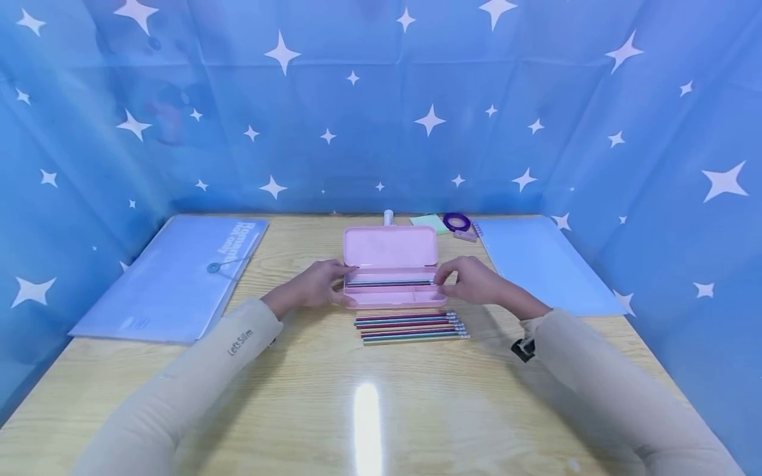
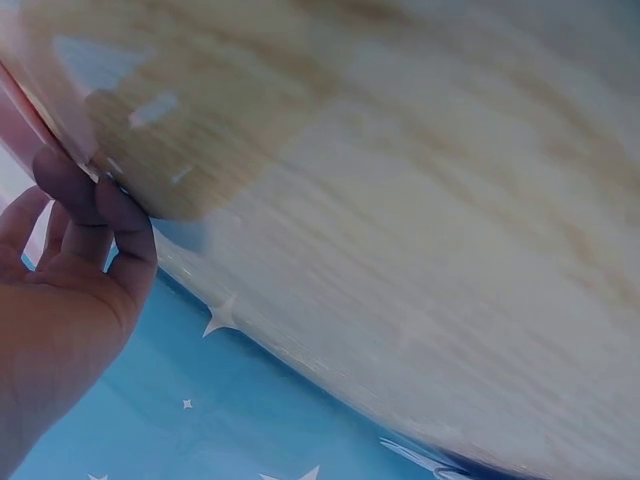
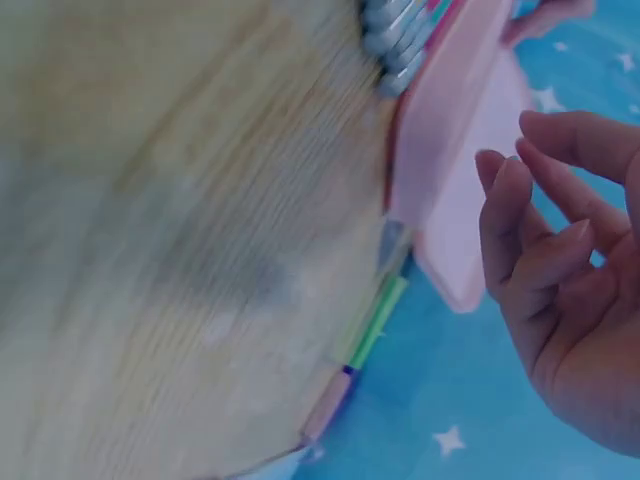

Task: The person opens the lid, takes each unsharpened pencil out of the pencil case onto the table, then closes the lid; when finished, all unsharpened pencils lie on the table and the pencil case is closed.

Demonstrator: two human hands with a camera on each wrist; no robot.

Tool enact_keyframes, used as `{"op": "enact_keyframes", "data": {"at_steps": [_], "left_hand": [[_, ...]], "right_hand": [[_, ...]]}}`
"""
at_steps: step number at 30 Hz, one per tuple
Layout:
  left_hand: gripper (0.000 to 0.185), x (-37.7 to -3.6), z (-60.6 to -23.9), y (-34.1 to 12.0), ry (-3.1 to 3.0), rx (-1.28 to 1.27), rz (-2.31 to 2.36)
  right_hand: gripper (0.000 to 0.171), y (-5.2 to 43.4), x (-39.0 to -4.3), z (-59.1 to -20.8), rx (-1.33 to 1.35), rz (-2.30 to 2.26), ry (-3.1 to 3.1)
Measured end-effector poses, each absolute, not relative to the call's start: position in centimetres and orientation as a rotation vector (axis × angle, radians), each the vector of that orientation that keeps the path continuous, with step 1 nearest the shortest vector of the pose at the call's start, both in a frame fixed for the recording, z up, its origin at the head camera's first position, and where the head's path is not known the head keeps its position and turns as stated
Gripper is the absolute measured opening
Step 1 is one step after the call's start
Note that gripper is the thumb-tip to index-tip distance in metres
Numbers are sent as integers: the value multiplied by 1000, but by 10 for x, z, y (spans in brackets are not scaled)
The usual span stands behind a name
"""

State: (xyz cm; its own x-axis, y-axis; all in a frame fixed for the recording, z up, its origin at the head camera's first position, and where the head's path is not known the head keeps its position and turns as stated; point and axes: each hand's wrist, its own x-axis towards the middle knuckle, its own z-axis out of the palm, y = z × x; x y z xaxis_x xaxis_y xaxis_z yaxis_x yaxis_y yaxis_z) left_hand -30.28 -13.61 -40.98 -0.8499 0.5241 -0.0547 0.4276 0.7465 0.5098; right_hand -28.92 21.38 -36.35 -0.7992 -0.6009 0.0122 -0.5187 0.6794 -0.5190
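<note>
A pink pencil case (image 1: pixel 391 246) stands with its lid raised in the middle of the table. A few pencils (image 1: pixel 381 284) lie lengthwise in its long back compartment. My left hand (image 1: pixel 315 283) grips the case's left end, thumb at the front and a finger near the back. At the right end, my right hand (image 1: pixel 468 279) has its fingertips by the pencil ends; its bent fingers (image 3: pixel 505 215) hold nothing visible in the right wrist view. In front of the case lies a row of several striped-colour pencils (image 1: pixel 411 328), metal-banded ends to the right.
A translucent document folder (image 1: pixel 172 277) with a string button lies at left, a pale blue sheet or folder (image 1: pixel 544 264) at right. Behind the case are a small white cylinder (image 1: pixel 389 217), green paper notes (image 1: pixel 430 223), a purple tape ring (image 1: pixel 456 222) and a small pinkish block (image 1: pixel 465 235).
</note>
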Motion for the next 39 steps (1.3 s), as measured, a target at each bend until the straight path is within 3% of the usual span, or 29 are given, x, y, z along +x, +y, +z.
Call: {"op": "enact_keyframes", "data": {"at_steps": [9,20,39], "left_hand": [[93,-303,-411,-131,2751,750,736],[94,-302,-407,-130,2753,740,738],[94,-302,-410,-134,2746,720,742]], "right_hand": [[16,208,-320,-378,-791,-720,2709],[18,207,-337,-377,-901,-653,2605],[15,200,-341,-380,-962,-601,2555]]}}
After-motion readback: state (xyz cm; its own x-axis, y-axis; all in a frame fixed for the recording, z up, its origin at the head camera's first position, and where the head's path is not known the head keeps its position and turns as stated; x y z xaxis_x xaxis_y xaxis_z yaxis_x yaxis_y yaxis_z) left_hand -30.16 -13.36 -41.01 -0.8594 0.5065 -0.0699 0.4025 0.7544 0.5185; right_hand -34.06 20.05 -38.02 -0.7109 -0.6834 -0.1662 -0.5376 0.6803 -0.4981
